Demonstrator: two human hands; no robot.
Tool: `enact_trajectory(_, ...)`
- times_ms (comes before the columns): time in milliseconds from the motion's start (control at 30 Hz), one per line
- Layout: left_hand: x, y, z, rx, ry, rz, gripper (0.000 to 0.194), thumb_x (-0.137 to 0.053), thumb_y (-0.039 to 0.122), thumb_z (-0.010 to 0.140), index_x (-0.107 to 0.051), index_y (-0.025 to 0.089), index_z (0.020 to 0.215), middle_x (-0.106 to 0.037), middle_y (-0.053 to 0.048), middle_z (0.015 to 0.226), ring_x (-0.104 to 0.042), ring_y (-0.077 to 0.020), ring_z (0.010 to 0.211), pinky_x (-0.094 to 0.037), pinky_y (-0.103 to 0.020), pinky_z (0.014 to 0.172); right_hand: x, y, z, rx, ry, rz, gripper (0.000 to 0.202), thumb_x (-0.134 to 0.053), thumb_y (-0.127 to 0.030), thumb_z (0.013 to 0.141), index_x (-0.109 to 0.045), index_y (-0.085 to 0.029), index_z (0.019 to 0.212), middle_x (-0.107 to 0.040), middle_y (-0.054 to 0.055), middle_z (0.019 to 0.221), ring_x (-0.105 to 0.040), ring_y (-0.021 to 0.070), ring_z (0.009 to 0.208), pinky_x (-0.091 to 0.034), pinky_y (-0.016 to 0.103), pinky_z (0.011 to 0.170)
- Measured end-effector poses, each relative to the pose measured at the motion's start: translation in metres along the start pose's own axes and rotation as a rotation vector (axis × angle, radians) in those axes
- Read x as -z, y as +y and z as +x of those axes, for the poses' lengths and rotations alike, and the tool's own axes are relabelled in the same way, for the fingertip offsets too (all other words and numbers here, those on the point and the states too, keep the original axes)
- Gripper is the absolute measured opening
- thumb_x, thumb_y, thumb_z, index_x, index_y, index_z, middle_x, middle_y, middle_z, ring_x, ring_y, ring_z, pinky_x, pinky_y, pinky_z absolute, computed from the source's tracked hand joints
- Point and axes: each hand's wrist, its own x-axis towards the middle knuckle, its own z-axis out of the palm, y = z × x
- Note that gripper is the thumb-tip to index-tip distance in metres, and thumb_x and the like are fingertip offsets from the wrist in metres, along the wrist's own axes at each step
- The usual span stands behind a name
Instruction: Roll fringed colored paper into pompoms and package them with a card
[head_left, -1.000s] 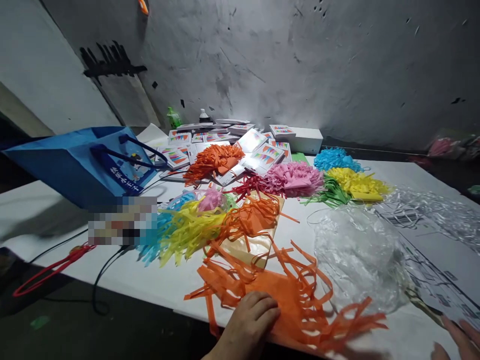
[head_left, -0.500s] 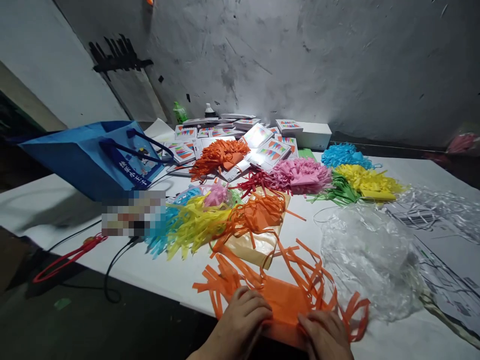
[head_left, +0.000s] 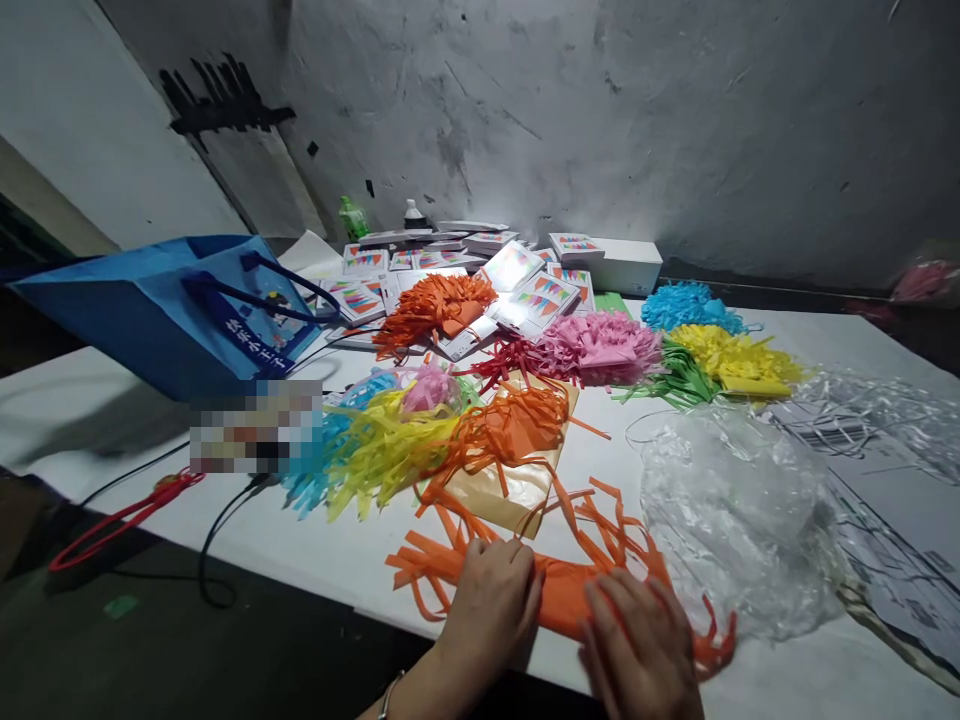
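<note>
Near the table's front edge lies a fringed orange tissue-paper tassel (head_left: 559, 597), its plain middle band between my hands and its cut strips spread to both sides. My left hand (head_left: 495, 590) is closed over the left part of the band, knuckles up. Over the right part, my right hand (head_left: 641, 635) curls its fingers down on the paper, slightly blurred; its thumb is mostly hidden. Just beyond, another orange tassel (head_left: 517, 425) rests on a tan envelope-like packet (head_left: 491, 498). Yellow fringed paper (head_left: 390, 445) lies to its left.
A blue paper bag (head_left: 150, 310) leans at the left beside black cables and a red cord (head_left: 124, 520). Boxed packs (head_left: 540, 300) are heaped at the back. Pink (head_left: 600, 345), yellow (head_left: 739, 360) and blue tassels (head_left: 690, 307) lie behind crumpled clear plastic (head_left: 735, 520).
The lower part of the orange paper has been folded up, so its plain band looks narrower. Both hands have moved slightly up and over it. The view has shifted a little.
</note>
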Motion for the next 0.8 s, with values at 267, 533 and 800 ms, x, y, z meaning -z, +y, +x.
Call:
enact_trajectory(267, 0.014, -0.008, -0.023, -0.466, 0.066, -0.216, 0.016, -0.059, 0.026, 0.093, -0.062, 0.024, 0.108, -0.069, -0.005, 0.106, -0.057, -0.023, 0.102, -0.031, -0.046, 0.107, 0.003, -0.009, -0.035, 0.112, 0.084, 0.149, 0.028, -0.048, -0.016, 0.099, -0.072, -0.019, 0.084, -0.077, -0.002, 0.077, -0.073, 0.0133, 0.074, -0.03, 0.036, 0.118)
enact_trajectory(533, 0.017, -0.007, -0.036, -0.423, 0.04, -0.314, 0.016, -0.051, 0.016, 0.096, -0.059, 0.02, 0.084, -0.065, 0.0, 0.083, -0.054, -0.0185, 0.084, -0.035, -0.041, 0.095, 0.017, -0.009, -0.038, -0.098, 0.006, 0.284, 0.02, -0.053, -0.02, 0.098, -0.068, -0.022, 0.086, -0.07, -0.003, 0.07, -0.067, 0.0154, 0.069, -0.04, 0.035, 0.084)
enact_trajectory(800, 0.009, 0.005, -0.026, -0.101, 0.002, -0.218, 0.008, -0.057, 0.013, 0.088, -0.057, 0.019, 0.082, -0.063, -0.004, 0.092, -0.052, -0.0217, 0.086, -0.034, -0.044, 0.09, 0.012, -0.019, -0.029, -0.313, -0.052, 0.048, 0.012, -0.056, -0.015, 0.094, -0.066, -0.019, 0.101, -0.071, 0.006, 0.087, -0.066, 0.0235, 0.083, -0.037, 0.044, 0.088)
